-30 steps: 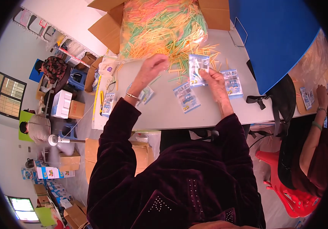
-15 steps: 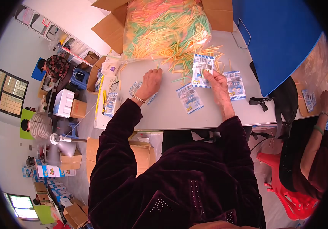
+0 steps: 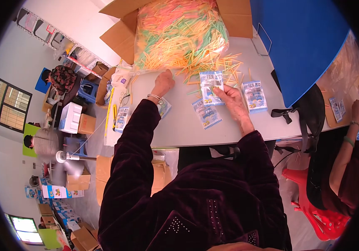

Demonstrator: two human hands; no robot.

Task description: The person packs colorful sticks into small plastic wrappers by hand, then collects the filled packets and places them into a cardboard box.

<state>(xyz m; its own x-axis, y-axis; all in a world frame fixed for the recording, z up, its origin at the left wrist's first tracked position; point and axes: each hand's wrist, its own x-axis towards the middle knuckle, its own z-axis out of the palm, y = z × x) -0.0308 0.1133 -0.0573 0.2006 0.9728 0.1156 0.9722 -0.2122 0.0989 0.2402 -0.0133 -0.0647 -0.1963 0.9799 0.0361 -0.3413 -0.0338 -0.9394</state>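
Note:
My right hand [image 3: 234, 102] pinches a blue-and-white printed packet [image 3: 211, 85] by its right side, thumb on top. Partly under it, a similar packet [image 3: 206, 115] lies on the table. To the right of that hand lies another packet [image 3: 254, 97]. My left hand [image 3: 162, 83] is closed, fingers curled down near the plastic bag's lower edge; anything inside them is hidden. Beneath its wrist a packet [image 3: 164, 107] is partly covered. Loose coloured plastic sticks [image 3: 225, 69] are scattered between the bag and my hands.
An open cardboard box [image 3: 234, 19] holds a clear bag of sticks [image 3: 179, 37]. A yellow cutter [image 3: 114, 112] and glasses [image 3: 124, 99] lie at the left. A blue panel [image 3: 300, 46] stands right; beyond it shows a co-worker's arm [image 3: 341, 163].
My right hand and its packet have shifted left and slightly down. My left hand has moved a little left and up, still closed.

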